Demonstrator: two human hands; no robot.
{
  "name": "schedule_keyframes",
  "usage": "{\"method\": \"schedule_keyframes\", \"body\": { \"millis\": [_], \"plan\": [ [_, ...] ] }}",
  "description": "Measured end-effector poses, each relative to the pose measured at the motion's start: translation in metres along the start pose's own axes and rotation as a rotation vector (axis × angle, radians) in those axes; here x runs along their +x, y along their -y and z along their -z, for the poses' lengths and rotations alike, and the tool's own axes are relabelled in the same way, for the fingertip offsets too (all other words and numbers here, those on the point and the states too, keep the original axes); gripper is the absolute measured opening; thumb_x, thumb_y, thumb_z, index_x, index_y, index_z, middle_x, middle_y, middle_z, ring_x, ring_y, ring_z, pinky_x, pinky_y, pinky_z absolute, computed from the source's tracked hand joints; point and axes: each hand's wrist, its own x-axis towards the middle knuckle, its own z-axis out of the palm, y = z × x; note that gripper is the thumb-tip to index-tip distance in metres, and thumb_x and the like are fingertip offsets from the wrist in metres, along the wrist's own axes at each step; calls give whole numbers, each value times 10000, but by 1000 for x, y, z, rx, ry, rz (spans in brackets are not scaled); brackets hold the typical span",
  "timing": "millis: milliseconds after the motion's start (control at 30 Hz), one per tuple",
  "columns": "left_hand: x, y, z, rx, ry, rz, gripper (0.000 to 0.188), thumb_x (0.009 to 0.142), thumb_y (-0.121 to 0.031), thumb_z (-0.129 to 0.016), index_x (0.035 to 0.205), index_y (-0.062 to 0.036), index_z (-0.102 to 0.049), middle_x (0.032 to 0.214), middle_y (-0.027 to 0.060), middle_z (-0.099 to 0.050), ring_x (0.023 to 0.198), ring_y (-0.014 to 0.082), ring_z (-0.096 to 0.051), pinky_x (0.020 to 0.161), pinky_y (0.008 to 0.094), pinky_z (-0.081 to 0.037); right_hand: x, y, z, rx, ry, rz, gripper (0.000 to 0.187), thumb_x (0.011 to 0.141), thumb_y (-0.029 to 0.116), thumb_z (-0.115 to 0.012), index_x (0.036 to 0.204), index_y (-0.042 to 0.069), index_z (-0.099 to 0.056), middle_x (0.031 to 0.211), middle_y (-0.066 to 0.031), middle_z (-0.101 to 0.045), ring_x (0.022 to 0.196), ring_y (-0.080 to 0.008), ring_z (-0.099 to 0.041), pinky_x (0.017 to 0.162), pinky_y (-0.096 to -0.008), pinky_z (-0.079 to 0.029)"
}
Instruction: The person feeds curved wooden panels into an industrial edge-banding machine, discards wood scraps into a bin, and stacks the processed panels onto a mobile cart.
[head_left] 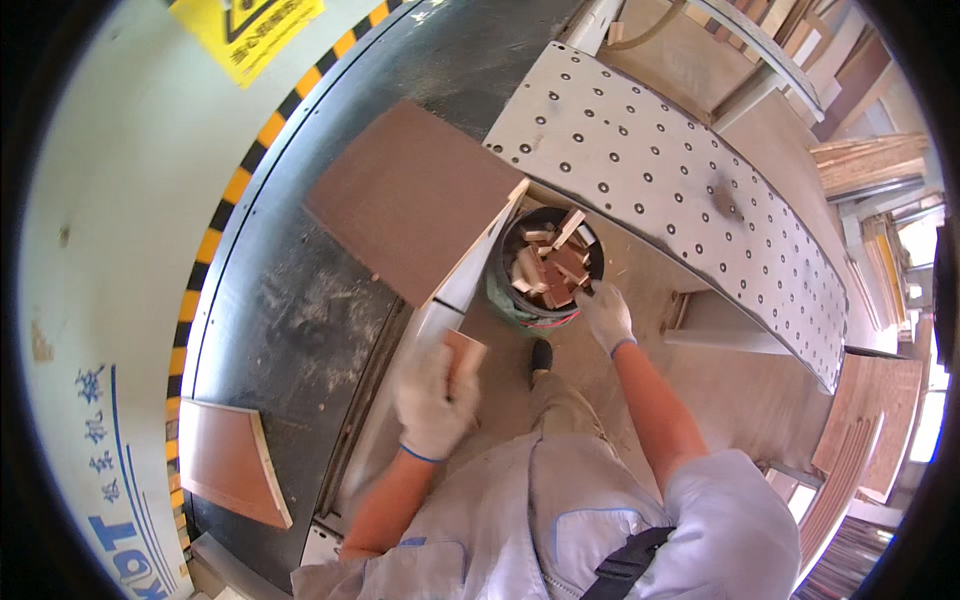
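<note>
My left hand (435, 395), in a white glove with a blue cuff, is closed around a small wood offcut (463, 358) beside the table's edge. At the near right rim of a dark round bucket (507, 262) is my right hand (607, 317), gloved the same way, fingers stretched toward the bucket with nothing visible in them. Brown and pale wood offcuts (566, 265) fill the bucket; one at its left side is blurred. Left of the bucket, a large brown board (415, 195) lies on the black table (290, 350) and juts over its edge.
A smaller brown board (232, 460) lies at the table's near left. A pale machine body (110, 250) with black-yellow striping borders the table. At right stretches a white ball-studded support table (640, 160). Stacked boards (870, 420) stand at the far right.
</note>
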Motion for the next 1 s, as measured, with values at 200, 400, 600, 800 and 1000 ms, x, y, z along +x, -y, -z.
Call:
{"method": "schedule_keyframes", "body": {
  "millis": [200, 400, 600, 800, 1000],
  "plan": [
    [-30, 57, -212, 32, 226, 496, 534, 900, -309, -767, 1305, 18, -644, 1242, 254, -690, 1150, 459, -644, 1026, 506, -517, 53, -185, -38, 156, 130, -280, 393, 957, 327, -719, 1212, 31, -757, 1143, -132, -772, 1076, -262, -727, 920, -378, -564],
    [-38, 144, -346, -123, -71, 877, 480, 988, -332, -693, 1286, 43, -657, 1223, 285, -686, 1180, 456, -636, 1055, 520, -490, 220, -283, -88, -342, 254, -151, 367, 1010, 297, -680, 1267, 42, -735, 1158, -119, -773, 1076, -247, -723, 922, -366, -566],
    [-149, 291, -400, -202, -5, 1206, 480, 1096, -283, -562, 1494, -15, -544, 1502, 203, -584, 1343, 341, -576, 1109, 461, -476, 318, -291, -140, -24, 121, -297, 367, 1032, 279, -660, 1294, 30, -720, 1181, -111, -763, 1091, -240, -717, 938, -367, -564],
    [-164, 338, -442, -978, -281, 1483, 460, 1118, -284, -564, 1465, 17, -555, 1425, 126, -621, 1238, 256, -601, 1037, 394, -506, 358, -304, -167, 76, 27, -239, 367, 1054, 262, -641, 1320, 18, -705, 1205, -104, -754, 1105, -234, -711, 953, -367, -562],
    [-115, 295, -428, -1055, -461, 1484, 386, 1134, -215, -495, 1421, 27, -584, 1363, 157, -660, 1177, 263, -634, 993, 376, -527, 326, -282, -143, 331, -77, -146, 367, 1076, 244, -621, 1346, 5, -690, 1229, -96, -744, 1119, -227, -704, 968, -367, -559]
  ]
}}
